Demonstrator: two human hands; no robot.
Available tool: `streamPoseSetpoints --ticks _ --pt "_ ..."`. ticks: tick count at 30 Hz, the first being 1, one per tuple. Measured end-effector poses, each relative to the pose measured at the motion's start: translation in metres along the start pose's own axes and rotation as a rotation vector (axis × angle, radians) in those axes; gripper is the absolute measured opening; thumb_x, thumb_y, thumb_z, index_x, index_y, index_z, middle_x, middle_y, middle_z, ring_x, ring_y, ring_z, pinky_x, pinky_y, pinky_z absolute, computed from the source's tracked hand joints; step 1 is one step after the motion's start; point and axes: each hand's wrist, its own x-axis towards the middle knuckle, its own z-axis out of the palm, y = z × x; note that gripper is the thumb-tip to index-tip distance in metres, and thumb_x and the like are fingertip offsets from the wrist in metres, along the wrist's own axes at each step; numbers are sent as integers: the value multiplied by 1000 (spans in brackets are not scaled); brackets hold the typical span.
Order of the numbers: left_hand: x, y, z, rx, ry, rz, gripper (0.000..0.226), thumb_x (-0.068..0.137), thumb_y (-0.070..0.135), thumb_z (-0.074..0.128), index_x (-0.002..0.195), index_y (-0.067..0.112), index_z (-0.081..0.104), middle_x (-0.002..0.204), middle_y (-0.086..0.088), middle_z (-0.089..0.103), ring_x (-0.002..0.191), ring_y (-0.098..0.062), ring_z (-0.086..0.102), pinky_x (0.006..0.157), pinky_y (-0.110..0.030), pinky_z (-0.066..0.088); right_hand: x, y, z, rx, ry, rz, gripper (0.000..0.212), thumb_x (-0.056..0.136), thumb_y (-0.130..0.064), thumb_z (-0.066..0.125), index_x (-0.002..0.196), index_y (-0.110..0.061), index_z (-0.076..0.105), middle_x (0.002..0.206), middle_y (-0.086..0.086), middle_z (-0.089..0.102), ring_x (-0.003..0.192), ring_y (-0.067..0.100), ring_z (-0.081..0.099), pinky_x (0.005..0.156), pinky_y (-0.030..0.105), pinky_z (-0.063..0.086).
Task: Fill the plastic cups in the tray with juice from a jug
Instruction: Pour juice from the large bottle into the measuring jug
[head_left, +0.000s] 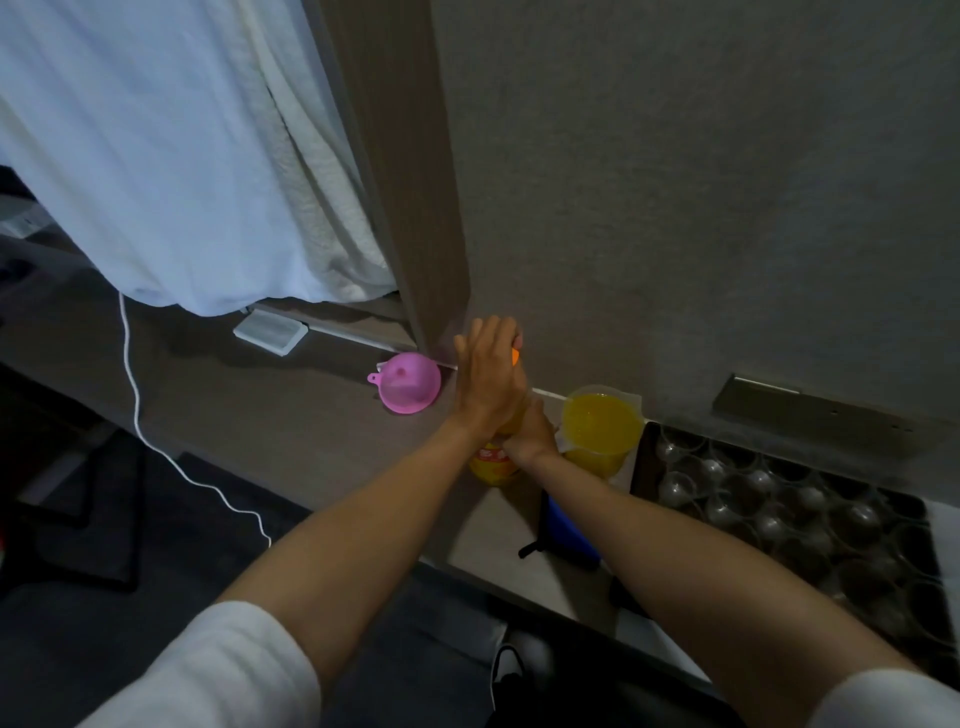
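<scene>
Reaching forward over the counter, I have both hands on the juice bottle (493, 462), which stands upright near the wall, its long axis running straight up toward me. Off to the left sits the pink funnel (408, 383), just beside my left hand (485, 379) but not touching it. That hand is curled over the top of the bottle, covering the orange cap (515, 356), of which only a sliver shows. Lower down, my right hand (530, 434) wraps the bottle's body and steadies it.

Just to the right of that hand stands the jug (602, 431), already holding yellow juice, its handle hidden from me, so I cannot tell which way it points. My right hand is clearly the nearer one to it. Further right again lies the dark tray (641, 457) packed with clear plastic cups (763, 499); they look empty to me. I judge the pouring has not begun, and the jug must travel rightward over the tray's near edge.
</scene>
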Motion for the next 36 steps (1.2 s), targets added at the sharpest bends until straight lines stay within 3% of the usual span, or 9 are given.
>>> streamPoseSetpoints --ticks 7,11,13,17,20,23,28,32,36 --pt "-16 -9 -4 83 -20 69 5 86 13 44 85 18 46 84 -4 45 78 -19 34 70 -37 25 -2 0 4 26 8 -26 103 54 -51 88 140 -11 48 131 7 61 119 25 60 87 29 45" --pt "-27 -10 -10 106 -49 133 9 81 18 40 84 15 48 83 -7 48 77 -24 40 69 -40 28 22 14 19 88 68 -76 101 48 -74 48 122 -7 58 116 13 68 103 22 66 78 35 51" --pt "-34 -11 -12 81 -59 140 7 81 17 43 85 14 48 84 -7 49 78 -24 41 69 -41 33 2 0 8 158 74 -110 106 52 -76 39 132 -7 51 121 16 65 112 30 64 90 43 53" --pt "-38 -7 -22 -156 -41 15 9 80 4 50 84 12 47 82 -4 50 74 -22 43 63 -42 39 -33 -30 -12 153 81 -172 96 85 -46 70 161 -15 19 153 16 46 138 35 48 112 45 41" --pt "-25 -2 -34 -289 14 -132 7 78 7 48 83 12 45 76 -4 50 71 -26 47 62 -44 40 -33 -32 -18 66 58 -194 117 76 -36 87 163 -15 11 161 16 35 146 33 38 116 42 37" --pt "-8 -3 -44 -254 29 -229 4 82 12 46 84 12 49 72 -3 53 68 -24 50 60 -36 37 -36 -34 -20 41 44 -203 125 67 -39 92 162 -17 14 162 13 31 149 32 33 118 43 35" --pt "12 -7 -50 -113 -89 -261 17 87 28 53 80 13 50 71 -11 59 71 -39 56 62 -42 42 -40 -36 -22 17 54 -215 112 65 -35 92 154 -14 28 152 15 41 140 35 42 112 46 41" --pt "21 -13 -47 34 -294 -268 19 99 28 46 105 9 49 98 -28 64 87 -48 58 71 -46 41 -39 -38 -23 11 54 -234 101 65 -33 92 146 -14 35 145 16 46 133 36 48 108 45 44" --pt "27 -18 -41 2 -404 -248 26 100 23 47 116 4 44 113 -28 59 99 -45 58 81 -44 42 -36 -37 -24 25 47 -221 103 62 -41 92 145 -18 36 144 14 48 131 35 51 106 46 46"
